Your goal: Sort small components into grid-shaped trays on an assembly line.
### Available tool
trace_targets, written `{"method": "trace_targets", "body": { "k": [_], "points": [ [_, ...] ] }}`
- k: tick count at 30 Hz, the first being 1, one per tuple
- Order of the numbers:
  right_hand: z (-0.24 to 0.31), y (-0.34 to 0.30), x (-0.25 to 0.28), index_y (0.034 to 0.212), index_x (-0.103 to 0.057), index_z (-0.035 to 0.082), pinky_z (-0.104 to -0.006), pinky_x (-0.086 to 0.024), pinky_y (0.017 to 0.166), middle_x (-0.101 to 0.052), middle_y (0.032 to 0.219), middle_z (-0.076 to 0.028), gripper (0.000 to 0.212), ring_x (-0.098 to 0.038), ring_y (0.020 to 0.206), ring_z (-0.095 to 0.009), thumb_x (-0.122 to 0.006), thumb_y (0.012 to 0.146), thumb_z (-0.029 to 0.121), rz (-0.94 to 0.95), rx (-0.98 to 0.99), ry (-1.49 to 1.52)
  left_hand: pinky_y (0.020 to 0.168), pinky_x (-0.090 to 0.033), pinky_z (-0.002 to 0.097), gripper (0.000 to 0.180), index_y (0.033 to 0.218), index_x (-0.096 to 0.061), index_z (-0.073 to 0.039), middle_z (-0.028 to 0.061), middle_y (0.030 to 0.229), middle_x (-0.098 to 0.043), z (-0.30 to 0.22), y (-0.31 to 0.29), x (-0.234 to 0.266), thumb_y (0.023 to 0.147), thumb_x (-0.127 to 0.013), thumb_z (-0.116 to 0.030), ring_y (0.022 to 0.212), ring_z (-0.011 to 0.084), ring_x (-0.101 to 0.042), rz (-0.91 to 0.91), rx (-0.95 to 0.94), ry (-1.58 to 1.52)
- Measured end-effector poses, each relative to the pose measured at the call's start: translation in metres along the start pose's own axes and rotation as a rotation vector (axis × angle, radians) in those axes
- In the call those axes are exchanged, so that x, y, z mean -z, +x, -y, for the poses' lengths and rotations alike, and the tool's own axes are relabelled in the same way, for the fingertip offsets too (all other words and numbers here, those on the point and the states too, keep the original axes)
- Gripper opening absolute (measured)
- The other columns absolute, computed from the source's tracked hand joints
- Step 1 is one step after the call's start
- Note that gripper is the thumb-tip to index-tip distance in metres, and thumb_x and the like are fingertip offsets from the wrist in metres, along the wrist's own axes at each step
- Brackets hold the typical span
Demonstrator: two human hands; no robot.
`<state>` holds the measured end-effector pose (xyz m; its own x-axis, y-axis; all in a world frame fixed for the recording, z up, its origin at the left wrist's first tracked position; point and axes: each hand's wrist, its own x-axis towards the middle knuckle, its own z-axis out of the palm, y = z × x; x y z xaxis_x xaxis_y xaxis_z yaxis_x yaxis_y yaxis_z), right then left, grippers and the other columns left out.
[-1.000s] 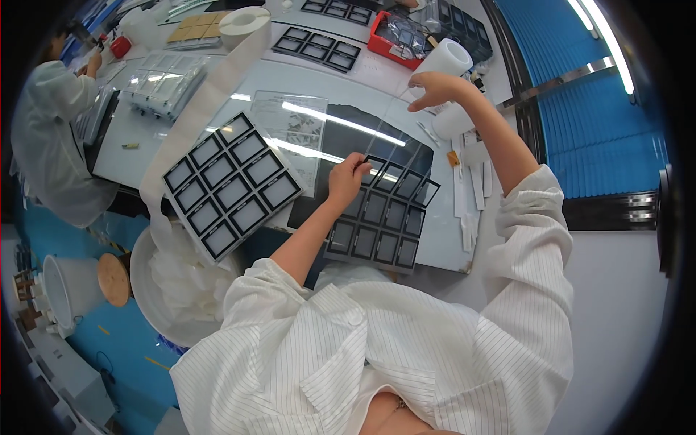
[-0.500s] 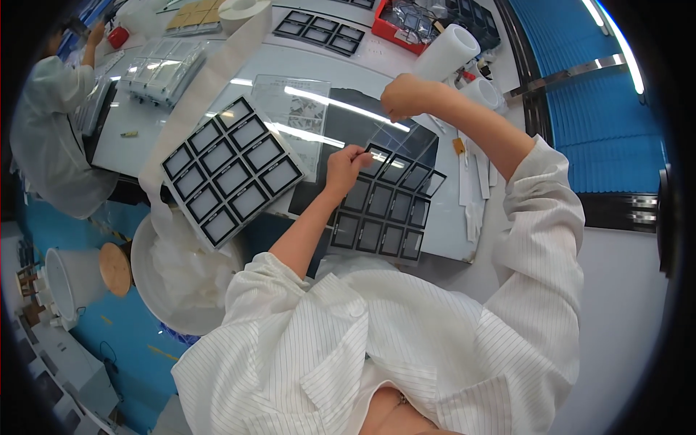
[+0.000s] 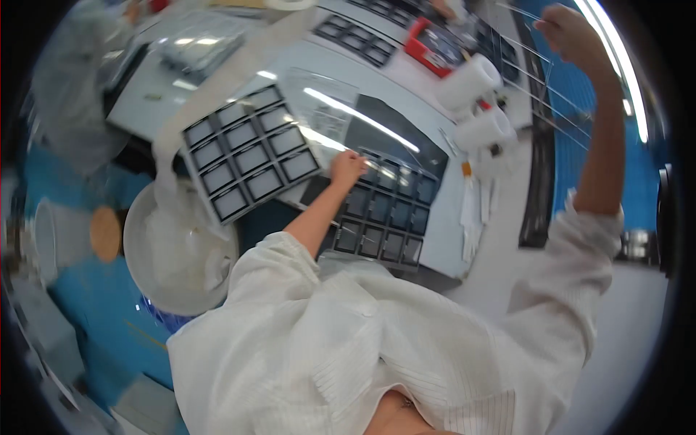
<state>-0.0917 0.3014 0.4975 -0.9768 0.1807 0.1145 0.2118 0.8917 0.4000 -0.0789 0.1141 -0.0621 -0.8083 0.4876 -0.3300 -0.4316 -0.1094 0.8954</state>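
Note:
My left hand (image 3: 349,168) is closed at the upper left corner of a panel of black rectangular frames with dark grey panes (image 3: 377,212), close in front of me. Raised high at the far right, my right hand (image 3: 573,32) is pinched shut. Thin pale streaks beside it look like a clear film (image 3: 540,83), blurred and hard to make out. Left of my left hand, a similar panel with whiter panes (image 3: 250,148) lies tilted on the table. A clear sheet (image 3: 326,98) and a dark glossy sheet (image 3: 391,119) lie behind the hand.
White rolls (image 3: 470,80) stand at the far right beside a red bin (image 3: 433,49). A pale strip (image 3: 210,76) runs down to a round white tub (image 3: 134,250) holding crumpled film. More black frames (image 3: 355,38) lie at the back. A co-worker's sleeve (image 3: 72,80) shows at left.
My right hand has swung up and right, away from the panel, with pale streaks now beside it. My left hand stays at the panel's corner. The whole view has shifted slightly.

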Motion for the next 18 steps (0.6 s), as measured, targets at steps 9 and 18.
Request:
{"method": "trace_targets", "body": {
  "k": [9, 18],
  "points": [
    [0.305, 0.011, 0.003, 0.116, -0.06, 0.007, -0.0296, -0.053, 0.083, -0.066, 0.114, -0.009, 0.031, -0.066, 0.089, -0.016, -0.048, 0.097, 0.028, 0.074, 0.708, 1.548, 0.101, -0.037, 0.0434, 0.033, 0.104, -0.053, -0.004, 0.0161, 0.117, -0.049, -0.046, -0.094, -0.014, 0.076, -0.066, -0.014, 0.117, 0.0355, -0.044, -0.201, -0.772, 0.621],
    [0.717, -0.211, -0.049, 0.104, -0.057, 0.0, -0.0342, -0.056, 0.079, -0.065, 0.103, -0.013, 0.029, -0.065, 0.086, -0.02, -0.044, 0.1, 0.026, 1.399, 0.615, 1.989, 0.08, -0.046, 0.0407, 0.008, 0.086, -0.061, -0.007, 0.0117, 0.09, -0.058, -0.06, -0.301, 0.108, 0.081, -0.061, -0.014, 0.094, 0.0305, -0.056, -0.328, -0.524, 0.507]
  ]
}}
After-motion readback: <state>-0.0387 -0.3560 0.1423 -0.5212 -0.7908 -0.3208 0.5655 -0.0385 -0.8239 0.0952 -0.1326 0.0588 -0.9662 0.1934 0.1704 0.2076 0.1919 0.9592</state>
